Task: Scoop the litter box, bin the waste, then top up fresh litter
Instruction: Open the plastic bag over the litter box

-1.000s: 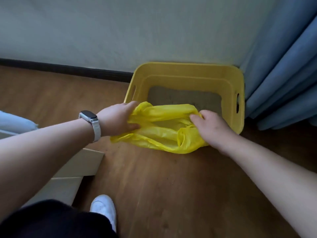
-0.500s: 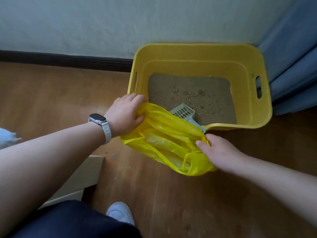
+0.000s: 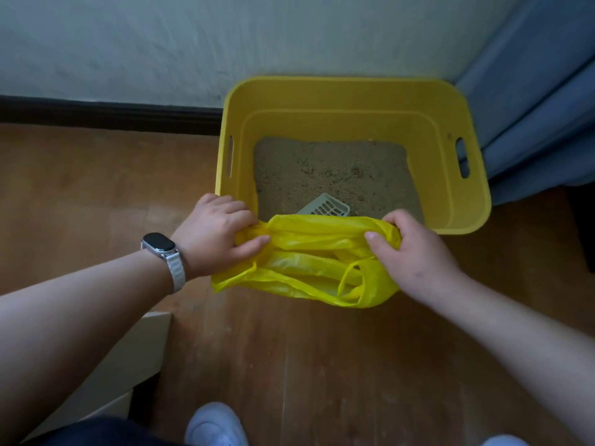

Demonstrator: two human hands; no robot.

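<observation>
Between the left hand (image 3: 219,233) and the right hand (image 3: 415,249) stretches a thin, crinkled yellow plastic bag (image 3: 309,252); each grips one end with curled fingers. Just beyond them the rectangular yellow litter box (image 3: 354,88) holds grainy sand-coloured litter (image 3: 331,169). A grey slotted scoop (image 3: 326,207) lies inside, its handle hidden behind the bag.

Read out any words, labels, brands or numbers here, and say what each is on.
No readable text anywhere in view.
The yellow bag, yellow litter box and grey scoop show no print.
The watch face is dark.
</observation>
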